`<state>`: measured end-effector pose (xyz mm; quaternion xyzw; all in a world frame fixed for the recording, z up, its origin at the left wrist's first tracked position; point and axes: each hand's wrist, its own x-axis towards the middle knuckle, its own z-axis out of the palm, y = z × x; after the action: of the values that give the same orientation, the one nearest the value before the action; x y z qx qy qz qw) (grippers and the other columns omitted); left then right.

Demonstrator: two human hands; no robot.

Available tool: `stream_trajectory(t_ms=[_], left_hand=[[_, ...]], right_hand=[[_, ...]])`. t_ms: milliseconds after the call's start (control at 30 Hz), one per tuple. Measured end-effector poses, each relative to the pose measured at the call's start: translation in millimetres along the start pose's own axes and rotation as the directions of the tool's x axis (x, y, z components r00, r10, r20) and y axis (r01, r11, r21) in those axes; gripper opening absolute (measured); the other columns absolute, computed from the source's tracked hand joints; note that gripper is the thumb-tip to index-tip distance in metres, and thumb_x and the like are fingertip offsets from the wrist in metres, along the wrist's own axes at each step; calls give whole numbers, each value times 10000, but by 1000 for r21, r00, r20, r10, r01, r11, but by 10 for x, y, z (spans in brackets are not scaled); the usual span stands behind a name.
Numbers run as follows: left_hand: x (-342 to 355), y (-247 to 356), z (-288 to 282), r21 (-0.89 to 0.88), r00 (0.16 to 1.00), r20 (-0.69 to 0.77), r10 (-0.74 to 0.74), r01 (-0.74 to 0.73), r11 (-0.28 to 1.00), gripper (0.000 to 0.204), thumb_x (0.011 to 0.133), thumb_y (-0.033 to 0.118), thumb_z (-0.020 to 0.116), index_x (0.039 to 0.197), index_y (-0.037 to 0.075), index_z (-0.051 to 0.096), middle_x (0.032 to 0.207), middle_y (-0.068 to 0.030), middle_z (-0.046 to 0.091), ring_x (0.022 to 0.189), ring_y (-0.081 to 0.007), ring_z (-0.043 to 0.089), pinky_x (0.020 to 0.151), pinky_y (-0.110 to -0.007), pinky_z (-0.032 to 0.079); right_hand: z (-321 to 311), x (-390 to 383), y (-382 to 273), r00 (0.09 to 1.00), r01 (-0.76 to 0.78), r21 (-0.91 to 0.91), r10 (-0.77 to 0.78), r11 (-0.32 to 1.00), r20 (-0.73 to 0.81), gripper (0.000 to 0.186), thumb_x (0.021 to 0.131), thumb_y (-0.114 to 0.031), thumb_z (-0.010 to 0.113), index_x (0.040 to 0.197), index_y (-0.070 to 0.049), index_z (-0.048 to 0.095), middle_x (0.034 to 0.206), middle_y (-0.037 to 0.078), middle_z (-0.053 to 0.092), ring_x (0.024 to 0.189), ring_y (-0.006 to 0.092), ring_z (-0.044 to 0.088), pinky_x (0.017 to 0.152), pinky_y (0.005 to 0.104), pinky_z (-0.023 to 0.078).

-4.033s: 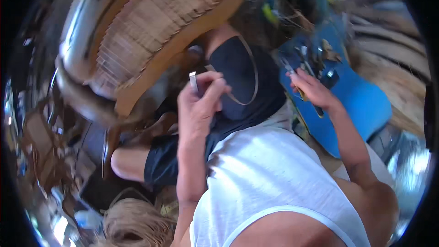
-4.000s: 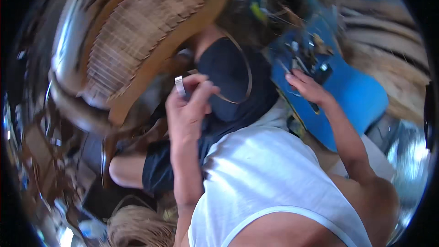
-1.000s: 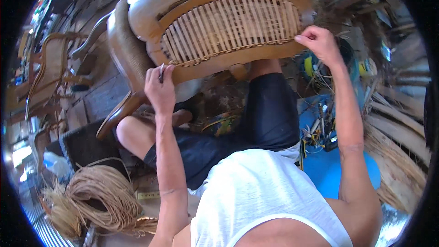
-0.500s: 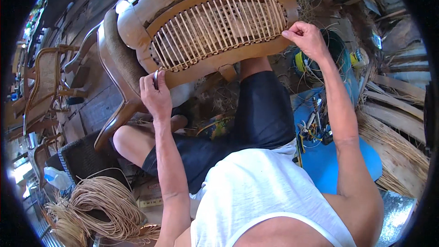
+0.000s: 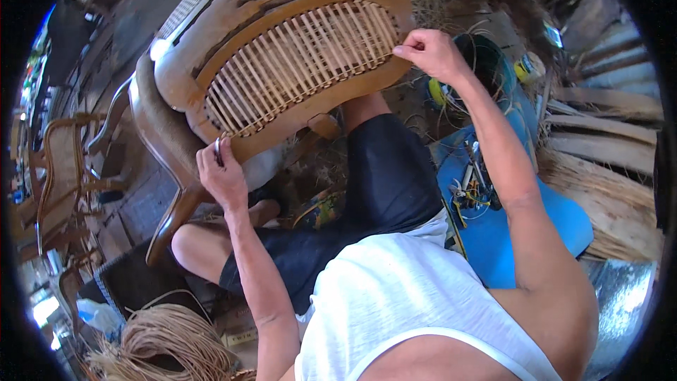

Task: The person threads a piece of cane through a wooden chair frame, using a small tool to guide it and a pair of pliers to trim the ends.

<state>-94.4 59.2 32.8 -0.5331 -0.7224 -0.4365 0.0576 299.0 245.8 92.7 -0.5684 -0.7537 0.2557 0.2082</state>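
- Wooden chair (image 5: 282,63) lies tipped on its side in front of the seated person, its woven cane panel (image 5: 300,63) facing the camera inside a carved brown frame.
- Right hand (image 5: 431,53) at the panel's right edge, thumb and fingers pinched together on a thin cane strand (image 5: 384,49) where it meets the frame.
- Left hand (image 5: 224,178) at the panel's lower left corner, just under the frame rail. Fingers curled shut around a small dark tool (image 5: 218,149); only its tip shows, so its kind cannot be told.
- Hands are well apart, one at each end of the panel.
- Person's knees, in dark shorts (image 5: 374,190), sit below the chair; white shirt fills the lower picture.
- Blue stool (image 5: 522,233) to the right of the person, with small hand tools (image 5: 472,190) lying on it.
- Coil of loose cane (image 5: 169,342) on the floor, lower left.
- Another cane-backed chair (image 5: 60,169) stands at far left.
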Motion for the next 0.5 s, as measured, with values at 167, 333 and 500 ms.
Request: stream_trajectory(t_ms=[167,333,500], left_hand=[[4,18,-6,-20,999,5,38,-38,999,230,937,192,698,890,-20,621,786,-128,555,701,-279,551,652,-392,456],[-2,5,-22,7,999,16,29,-29,1000,250,944,190,688,892,-42,611,809,-145,565,725,-308,546,680,-411,457],[-7,-14,1,12,1000,22,17,-18,1000,258,944,194,688,895,-48,613,820,-148,576,740,-313,556,694,-408,464]], right_hand=[[3,7,20,1000,-4,3,4,1000,-3,331,840,-370,753,829,-40,726,734,101,693,683,203,667,662,361,520],[11,15,39,1000,-9,25,9,1000,1,341,833,-386,763,801,-50,720,716,92,692,669,204,665,645,365,516],[6,13,44,1000,-5,44,5,999,1,348,828,-397,774,785,-57,713,717,91,691,670,201,661,637,366,509]])
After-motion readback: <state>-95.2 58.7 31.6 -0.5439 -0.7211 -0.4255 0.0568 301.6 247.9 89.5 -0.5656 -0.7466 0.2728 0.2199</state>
